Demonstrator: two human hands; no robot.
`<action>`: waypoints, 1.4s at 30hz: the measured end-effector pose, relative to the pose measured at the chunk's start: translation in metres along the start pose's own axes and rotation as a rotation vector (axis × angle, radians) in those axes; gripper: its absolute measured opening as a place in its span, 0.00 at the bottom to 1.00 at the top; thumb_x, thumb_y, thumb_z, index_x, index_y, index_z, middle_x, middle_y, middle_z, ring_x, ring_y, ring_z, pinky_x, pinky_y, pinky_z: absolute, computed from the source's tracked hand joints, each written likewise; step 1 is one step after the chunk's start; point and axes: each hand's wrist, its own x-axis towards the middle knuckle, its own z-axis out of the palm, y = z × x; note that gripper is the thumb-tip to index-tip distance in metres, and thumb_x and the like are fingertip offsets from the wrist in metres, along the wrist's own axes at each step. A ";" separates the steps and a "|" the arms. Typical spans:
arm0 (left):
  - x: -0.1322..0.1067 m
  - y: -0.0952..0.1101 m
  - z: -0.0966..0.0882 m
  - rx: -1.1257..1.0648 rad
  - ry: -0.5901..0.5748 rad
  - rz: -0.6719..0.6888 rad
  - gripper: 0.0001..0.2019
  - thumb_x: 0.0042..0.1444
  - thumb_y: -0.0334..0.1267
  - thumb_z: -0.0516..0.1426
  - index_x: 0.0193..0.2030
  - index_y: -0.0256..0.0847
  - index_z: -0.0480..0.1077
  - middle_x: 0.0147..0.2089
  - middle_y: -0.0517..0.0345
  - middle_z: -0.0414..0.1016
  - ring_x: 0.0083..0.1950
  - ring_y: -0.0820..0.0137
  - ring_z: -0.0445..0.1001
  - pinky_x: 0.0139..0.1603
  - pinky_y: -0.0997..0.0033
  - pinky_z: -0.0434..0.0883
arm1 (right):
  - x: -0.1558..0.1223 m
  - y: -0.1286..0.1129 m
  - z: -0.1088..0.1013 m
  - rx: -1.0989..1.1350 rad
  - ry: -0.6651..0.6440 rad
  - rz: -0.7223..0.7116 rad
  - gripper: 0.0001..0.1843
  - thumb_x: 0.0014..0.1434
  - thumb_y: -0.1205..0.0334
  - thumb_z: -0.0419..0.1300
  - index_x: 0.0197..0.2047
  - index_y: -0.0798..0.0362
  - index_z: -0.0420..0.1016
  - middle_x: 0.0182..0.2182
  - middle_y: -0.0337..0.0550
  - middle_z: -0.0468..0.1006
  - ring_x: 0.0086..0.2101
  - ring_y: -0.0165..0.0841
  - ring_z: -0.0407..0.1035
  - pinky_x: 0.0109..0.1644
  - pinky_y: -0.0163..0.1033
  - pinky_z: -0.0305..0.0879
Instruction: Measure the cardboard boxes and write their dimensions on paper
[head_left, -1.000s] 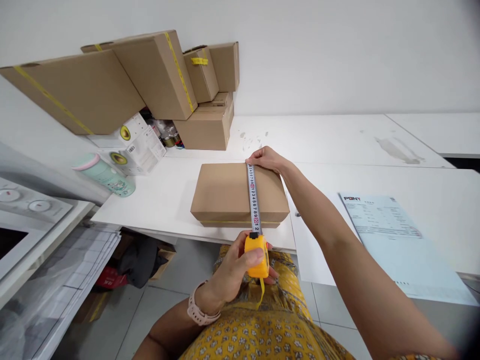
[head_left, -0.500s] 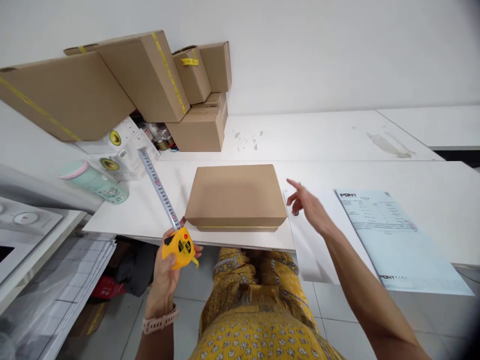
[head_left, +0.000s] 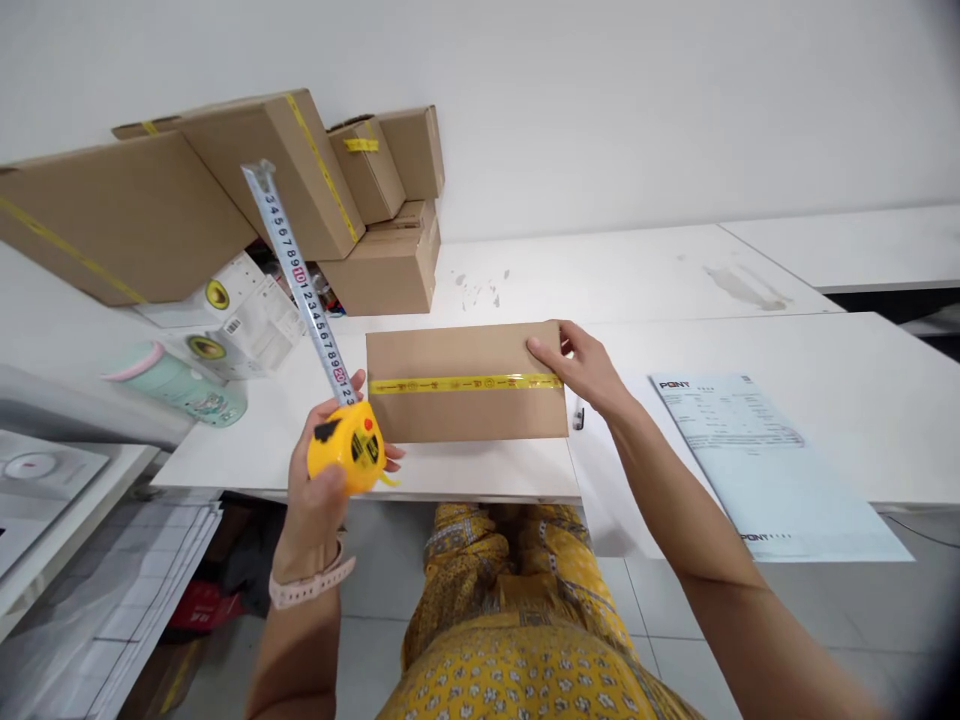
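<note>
Tumbler [head_left: 180, 385], pale green, pink-rimmed: left of your left grip and beyond it. White cartons [head_left: 259, 320], avocado-printed: just past the tumbler, also beyond that grip. Left hand [head_left: 319, 490]: your fingers wrap closed around a yellow tape measure [head_left: 349, 450]; its blade [head_left: 307, 300] stands out upward and away from your grip, free end touching nothing that you can make out. Cardboard box [head_left: 465, 420]: between your two grips, a yellow tape strip [head_left: 465, 384] running along the face toward you. Whether your left fingertips touch its near end, you cannot tell. Right hand [head_left: 589, 370]: partly closed on the box's far right corner, thumb on the taped face, fingers behind. Blue sheet [head_left: 772, 470]: to the right of your right grip.

Change: you have turned the box from its plain face to its taped one, the blade now off it; a different side is thus presented, with no measurement under way.
</note>
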 end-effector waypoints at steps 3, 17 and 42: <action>-0.019 -0.015 0.027 -0.043 -0.102 -0.127 0.34 0.43 0.53 0.71 0.56 0.51 0.66 0.75 0.46 0.54 0.36 0.59 0.82 0.30 0.59 0.81 | 0.018 0.001 0.004 0.076 -0.018 -0.060 0.26 0.55 0.37 0.64 0.49 0.46 0.74 0.57 0.48 0.68 0.53 0.43 0.66 0.52 0.46 0.68; -0.038 -0.046 0.092 -0.308 -0.242 -0.474 0.22 0.54 0.50 0.65 0.51 0.44 0.67 0.64 0.42 0.67 0.32 0.65 0.82 0.30 0.66 0.79 | 0.068 0.005 0.016 -0.262 -0.215 -0.387 0.24 0.65 0.60 0.50 0.61 0.51 0.73 0.52 0.54 0.75 0.54 0.48 0.67 0.61 0.60 0.62; -0.022 -0.011 0.066 -0.384 -0.312 -0.552 0.20 0.61 0.51 0.58 0.51 0.37 0.75 0.62 0.38 0.73 0.32 0.62 0.83 0.28 0.68 0.80 | 0.067 -0.025 0.040 -0.671 -0.279 -0.322 0.32 0.71 0.45 0.37 0.67 0.47 0.68 0.53 0.54 0.76 0.52 0.49 0.69 0.56 0.56 0.61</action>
